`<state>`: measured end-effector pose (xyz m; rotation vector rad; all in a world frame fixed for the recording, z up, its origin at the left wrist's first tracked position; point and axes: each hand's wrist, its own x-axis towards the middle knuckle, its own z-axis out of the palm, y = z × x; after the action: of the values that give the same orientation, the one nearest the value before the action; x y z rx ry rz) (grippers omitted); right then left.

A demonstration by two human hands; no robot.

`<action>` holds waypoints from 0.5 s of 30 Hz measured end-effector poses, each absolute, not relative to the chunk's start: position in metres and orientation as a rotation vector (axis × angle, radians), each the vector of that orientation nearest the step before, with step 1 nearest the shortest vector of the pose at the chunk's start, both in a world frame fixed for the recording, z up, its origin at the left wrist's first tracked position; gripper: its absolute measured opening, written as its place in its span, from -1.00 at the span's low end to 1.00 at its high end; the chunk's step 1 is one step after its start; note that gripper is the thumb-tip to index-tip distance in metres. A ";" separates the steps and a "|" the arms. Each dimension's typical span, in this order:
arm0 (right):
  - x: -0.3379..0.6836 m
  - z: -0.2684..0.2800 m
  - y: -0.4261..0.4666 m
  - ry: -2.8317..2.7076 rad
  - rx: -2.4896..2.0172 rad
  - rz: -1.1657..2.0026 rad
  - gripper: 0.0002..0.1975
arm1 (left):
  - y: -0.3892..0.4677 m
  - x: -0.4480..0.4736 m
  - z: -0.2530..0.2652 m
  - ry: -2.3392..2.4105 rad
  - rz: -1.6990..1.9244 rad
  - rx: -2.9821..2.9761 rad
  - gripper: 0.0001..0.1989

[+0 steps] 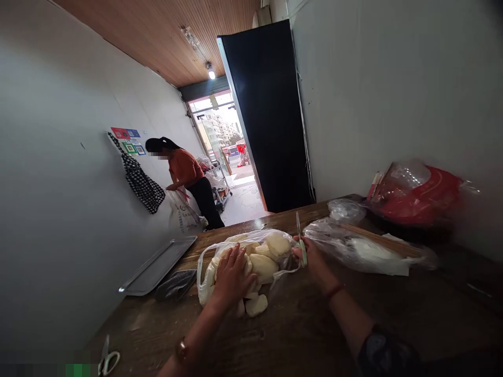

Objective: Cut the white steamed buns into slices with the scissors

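Observation:
In the head view, a thin white plastic bag (pixel 201 262) lies opened on the table, full of pale, smooth, rounded slices (pixel 264 268) that look like peeled potato or dough. My left hand (pixel 234 275) rests on top of them with its fingers spread, not gripping. A loose pale slice (pixel 256 305) sits at the bag's near edge. My right hand (pixel 308 256) is closed around a small knife (pixel 302 250) with a pale green handle. Its narrow blade points up and away from me, beside the bag's right end.
A metal tray (pixel 159 267) and a dark plastic-wrapped item (pixel 176 284) stand left; scissors (pixel 108 358) lie at the near left. Clear bags with wooden sticks (pixel 379 240) and a red plastic bag (pixel 422 196) occupy the right. Beyond the table, a person (pixel 188 173) handles a white sack (pixel 183 214).

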<state>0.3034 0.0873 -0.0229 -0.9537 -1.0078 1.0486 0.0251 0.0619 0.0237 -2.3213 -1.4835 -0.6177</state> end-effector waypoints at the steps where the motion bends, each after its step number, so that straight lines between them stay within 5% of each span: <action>1: 0.301 -0.019 0.084 -0.971 -0.906 1.093 -0.47 | 0.055 0.027 0.026 -1.477 -0.628 -2.305 -0.27; 8: 0.300 0.007 0.062 -0.813 -0.592 1.293 -0.51 | 0.003 0.061 0.005 -1.338 -0.603 -2.492 -0.25; 15: 0.308 0.024 0.051 -0.753 -0.383 1.358 -0.53 | -0.002 0.109 -0.034 -1.698 -0.874 -2.635 -0.21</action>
<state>0.3078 0.0511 0.0244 -0.3829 -0.7527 1.3576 0.1094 -0.0015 -0.0336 -2.6352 -1.6983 -0.8740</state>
